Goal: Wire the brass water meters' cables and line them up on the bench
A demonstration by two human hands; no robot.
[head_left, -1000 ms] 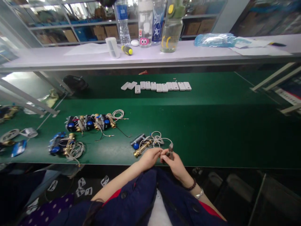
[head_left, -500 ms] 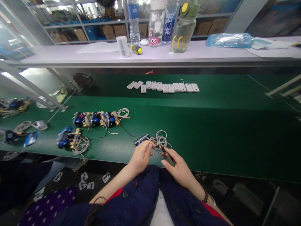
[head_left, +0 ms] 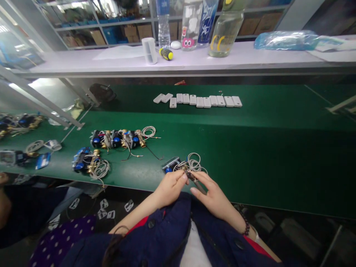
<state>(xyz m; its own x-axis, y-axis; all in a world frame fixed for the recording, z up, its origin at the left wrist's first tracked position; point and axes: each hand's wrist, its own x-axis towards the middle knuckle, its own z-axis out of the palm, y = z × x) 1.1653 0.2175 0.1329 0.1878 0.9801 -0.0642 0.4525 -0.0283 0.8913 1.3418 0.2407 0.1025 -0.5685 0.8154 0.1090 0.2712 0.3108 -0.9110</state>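
Observation:
My right hand (head_left: 210,191) is wrapped round a pair of pliers (head_left: 199,185) with grey handles. The dark jaws point up and left toward the fingertips of my left hand (head_left: 171,186). Those fingers are pinched together; the small piece between them is hidden. Just beyond both hands, a meter (head_left: 171,165) with a blue and black body and a brass fitting lies near the front edge of the bench. Its coiled grey cable (head_left: 194,161) spreads behind the pliers.
Several similar meters (head_left: 116,138) with cables stand to the left on the green bench (head_left: 250,155). White plastic cases (head_left: 206,102) form a row at the back. A shelf (head_left: 116,68) above carries bottles and a screwdriver (head_left: 166,54). Another person's arm (head_left: 4,204) is at far left.
The plier jaws and my left fingertips have come together near the brass fitting. The view has shifted slightly, and another person's arm has come in at the left edge.

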